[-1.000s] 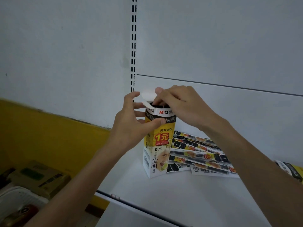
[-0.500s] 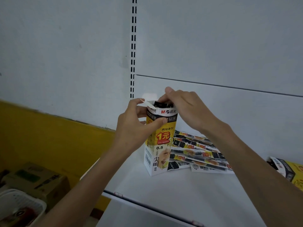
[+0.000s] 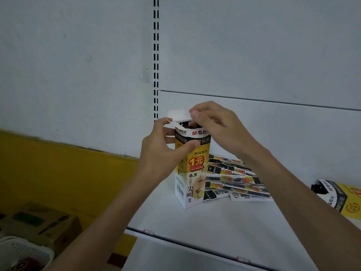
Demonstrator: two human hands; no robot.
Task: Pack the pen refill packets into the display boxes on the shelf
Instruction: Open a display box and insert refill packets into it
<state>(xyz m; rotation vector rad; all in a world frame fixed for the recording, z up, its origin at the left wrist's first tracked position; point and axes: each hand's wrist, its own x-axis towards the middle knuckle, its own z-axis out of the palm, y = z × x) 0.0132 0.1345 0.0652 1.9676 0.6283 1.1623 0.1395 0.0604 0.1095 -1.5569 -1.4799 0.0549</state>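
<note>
- Two hands work on the upright display box (image 3: pixel 192 169), which stands on the white shelf (image 3: pixel 214 222) just beside a loose pile of refill packets (image 3: pixel 234 178).
- Grip state: the left hand (image 3: pixel 162 151) wraps the upper part of the box, with the thumb across the front panel and the fingers round the far side. The right hand (image 3: pixel 216 126) has its fingertips bunched at the open mouth. Whether they pinch a packet, the rim or nothing cannot be told.
- Tipping: the box is tall on a narrow base. A sideways push from the right hand while the left grip is slack would likely topple it onto the pile or toward the front edge of the shelf.
- Crushing: the walls look like thin card. Too hard a squeeze by the left hand would likely narrow the mouth and jam the contents.
- Flap damage: the top flap (image 3: pixel 176 116) stands open at the rear. Snagging it with a finger or a packet could crease or tear it.
- Packet damage: dark packet ends show inside the mouth. Forcing another packet against them would likely bend it.
- Pile slip: the packets overlap and look glossy. A knock from the right forearm could slide them forward.
- Second box (image 3: pixel 336 194): it lies on its side, well apart at the right, and appears safe from these faults.
</note>
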